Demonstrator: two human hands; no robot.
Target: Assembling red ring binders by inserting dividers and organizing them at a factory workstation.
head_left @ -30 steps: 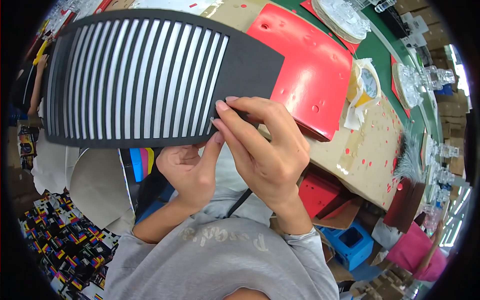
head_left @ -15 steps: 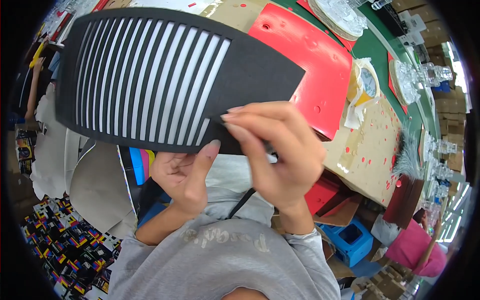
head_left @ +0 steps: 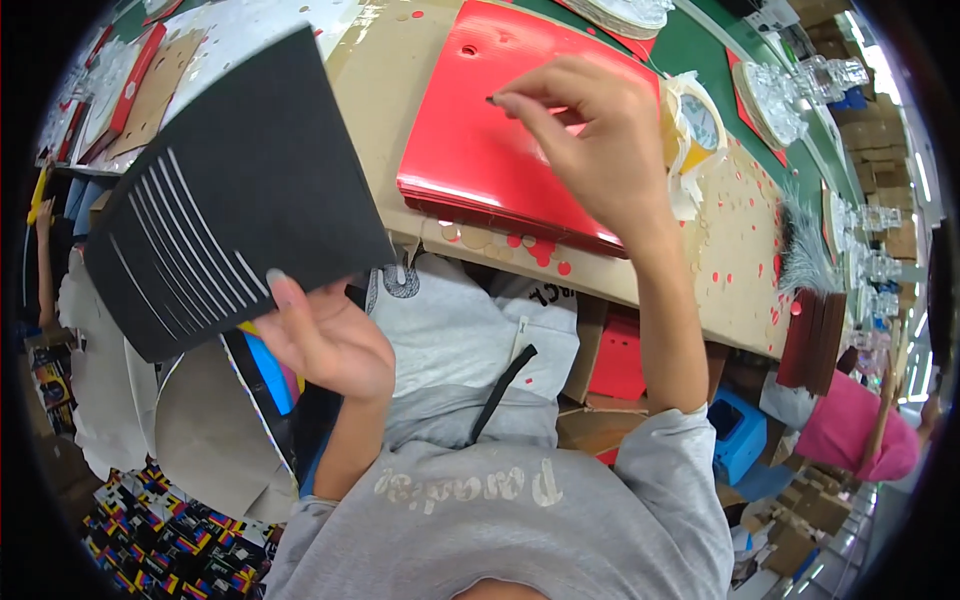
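Observation:
My left hand (head_left: 335, 345) is closed on a black slotted sheet (head_left: 275, 165) by its lower edge, thumb on top. The sheet is tilted at the left, off the table, and pale lines show through its row of long narrow slots. My right hand (head_left: 605, 140) hovers above a stack of glossy red sheets (head_left: 450, 130), thumb and fingertips pinched together. A tiny dark scrap (head_left: 491, 100) pokes out at those fingertips; most of it is hidden. The top red sheet has a small round hole near its far left corner.
Right of the red stack stands a tape roll (head_left: 695, 125). Red dots lie over the cardboard-covered table (head_left: 725, 250). A grey-bristled brush (head_left: 812, 300) is at its right edge. Large grey sheets (head_left: 200, 420) rise on my left. A person in pink (head_left: 860, 430) is at the right.
My right hand has left the black sheet and moved up and right over the red stack. The sheet has turned and shifted left and down in my left hand.

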